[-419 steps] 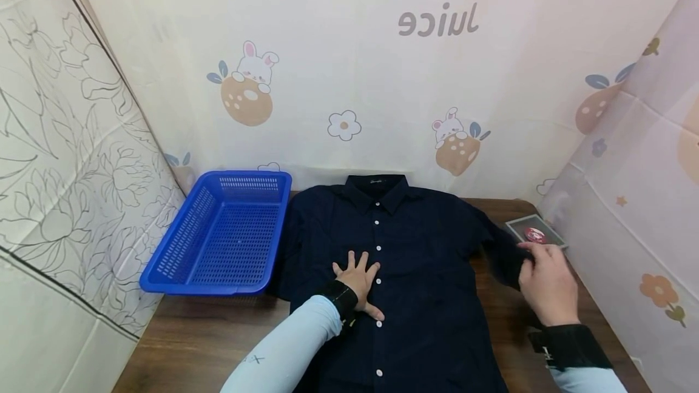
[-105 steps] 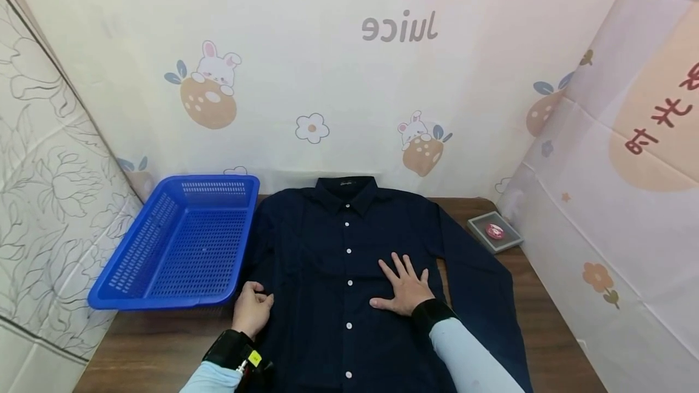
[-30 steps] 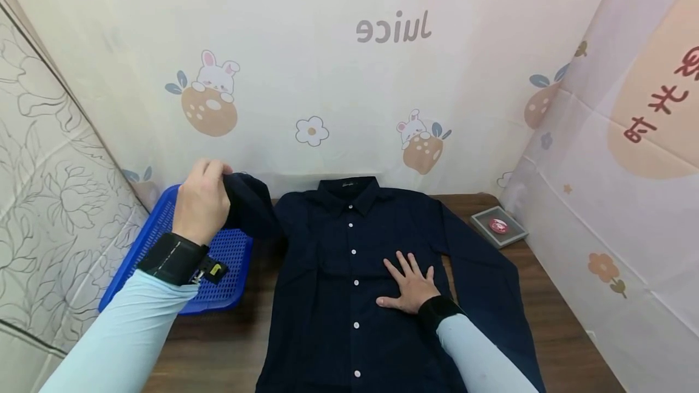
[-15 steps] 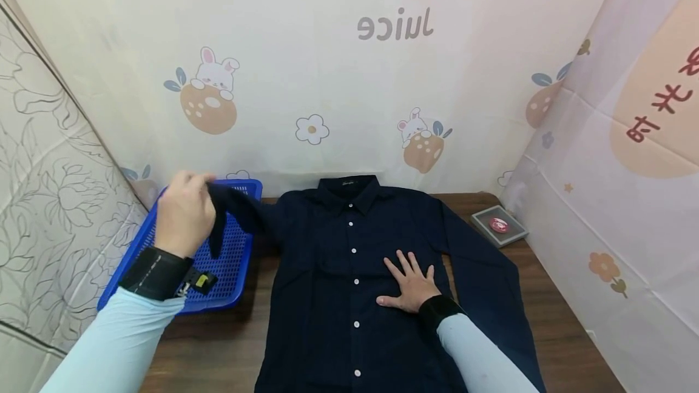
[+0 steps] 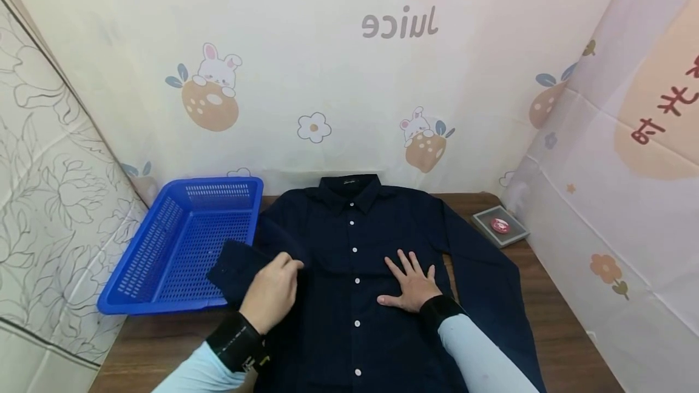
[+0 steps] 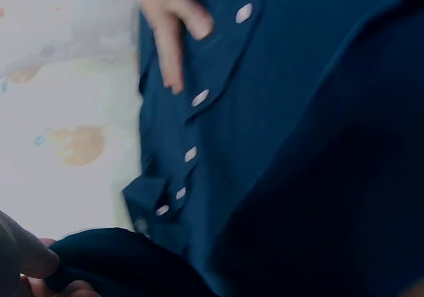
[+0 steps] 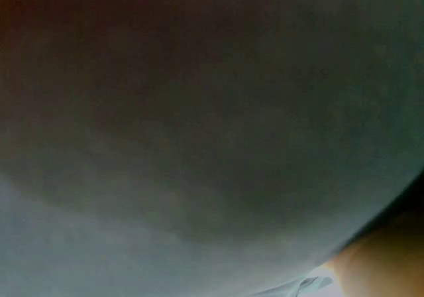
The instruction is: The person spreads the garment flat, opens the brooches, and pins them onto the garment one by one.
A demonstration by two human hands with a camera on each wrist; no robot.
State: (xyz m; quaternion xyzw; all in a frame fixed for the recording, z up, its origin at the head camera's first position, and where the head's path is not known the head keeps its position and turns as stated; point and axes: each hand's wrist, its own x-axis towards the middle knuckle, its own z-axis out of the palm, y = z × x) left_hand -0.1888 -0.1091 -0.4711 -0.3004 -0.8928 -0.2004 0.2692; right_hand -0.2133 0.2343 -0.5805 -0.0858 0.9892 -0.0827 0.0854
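A navy button-up shirt (image 5: 333, 296) lies front up on the table, collar at the far end, white buttons down its middle. My left hand (image 5: 270, 293) pinches the shirt's left-side sleeve (image 5: 235, 268); the loose end of that sleeve overlaps the basket's near right corner. In the left wrist view, fingers (image 6: 40, 264) hold a raised fold of the dark cloth. My right hand (image 5: 409, 284) rests with spread fingers on the shirt's chest. The right-side sleeve (image 5: 491, 284) runs down along the shirt's side. The right wrist view shows mostly a dark blur.
A blue perforated plastic basket (image 5: 122, 259) stands at the left of the wooden table (image 5: 158, 344). A small grey-framed square (image 5: 510, 241) with a red oval item (image 5: 499, 225) lies at the far right corner. Printed curtains (image 5: 349, 77) hang close behind and at both sides.
My left hand took up the left-side sleeve, swung it over the basket, then drew it back toward the shirt. Earlier my right hand handled the right-side sleeve; it now rests on the chest.
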